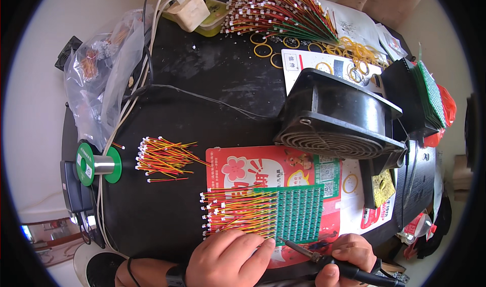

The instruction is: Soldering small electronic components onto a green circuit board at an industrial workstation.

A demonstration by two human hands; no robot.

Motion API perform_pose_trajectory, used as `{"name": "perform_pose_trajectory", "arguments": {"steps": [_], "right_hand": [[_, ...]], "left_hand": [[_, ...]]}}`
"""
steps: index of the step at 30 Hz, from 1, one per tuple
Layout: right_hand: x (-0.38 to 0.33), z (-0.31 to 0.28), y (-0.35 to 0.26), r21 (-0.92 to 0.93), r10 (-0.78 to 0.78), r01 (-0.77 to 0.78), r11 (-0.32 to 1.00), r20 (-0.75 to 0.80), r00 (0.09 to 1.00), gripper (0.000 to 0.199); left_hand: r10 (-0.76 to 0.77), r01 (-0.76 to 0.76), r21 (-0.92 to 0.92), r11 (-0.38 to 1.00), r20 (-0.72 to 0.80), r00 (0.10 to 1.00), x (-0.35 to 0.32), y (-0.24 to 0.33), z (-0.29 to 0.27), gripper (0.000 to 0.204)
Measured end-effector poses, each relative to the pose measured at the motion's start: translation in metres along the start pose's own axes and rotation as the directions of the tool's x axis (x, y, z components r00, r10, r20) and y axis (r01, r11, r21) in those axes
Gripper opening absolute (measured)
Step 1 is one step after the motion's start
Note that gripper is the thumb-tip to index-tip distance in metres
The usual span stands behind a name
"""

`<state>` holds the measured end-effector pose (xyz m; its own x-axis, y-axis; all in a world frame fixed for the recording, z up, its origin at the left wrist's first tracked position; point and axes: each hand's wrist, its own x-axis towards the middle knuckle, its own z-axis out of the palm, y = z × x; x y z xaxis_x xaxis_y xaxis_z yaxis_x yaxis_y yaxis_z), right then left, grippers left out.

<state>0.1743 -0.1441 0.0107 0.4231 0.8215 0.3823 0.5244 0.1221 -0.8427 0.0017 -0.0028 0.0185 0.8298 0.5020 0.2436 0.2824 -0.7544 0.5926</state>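
Note:
My left hand [228, 259] lies over the lower rows of red and yellow connector wires [238, 211], its fingers curled and pressed together on them at the board's edge. The thumb is mostly hidden. The wires lie side by side along the left of a green circuit board [299, 216], white plugs pointing left. In my closed right hand [354, 251] is a black-handled soldering iron [362, 274]. Its tip points left and meets the board's lower left corner, close to my left fingertips; contact with a wire cannot be made out.
A red printed sheet [215, 168] lies under the board. Loose wires [162, 158] and a green solder spool [116, 166] sit left. Behind the board stands a black fan [344, 104], with a yellow sponge [383, 188] nearby. Wire bundles [283, 8] and rubber bands [263, 50] lie at the back.

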Motion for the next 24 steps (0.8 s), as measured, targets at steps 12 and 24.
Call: {"name": "perform_pose_trajectory", "arguments": {"steps": [12, 24], "right_hand": [[0.0034, -0.0027, 0.0022, 0.018, -0.032, 0.031, 0.999, 0.070, 0.997, 0.025], [0.0043, -0.0020, 0.0040, 0.014, -0.054, 0.053, 0.998, 0.097, 0.994, 0.025]], "left_hand": [[-0.030, 0.030, 0.008, 1.000, 0.069, 0.997, -0.0037, -0.0022, 0.0014, 0.017], [-0.042, 0.043, -0.014, 0.999, 0.054, 0.998, -0.0044, -0.0033, 0.0036, 0.017]]}}
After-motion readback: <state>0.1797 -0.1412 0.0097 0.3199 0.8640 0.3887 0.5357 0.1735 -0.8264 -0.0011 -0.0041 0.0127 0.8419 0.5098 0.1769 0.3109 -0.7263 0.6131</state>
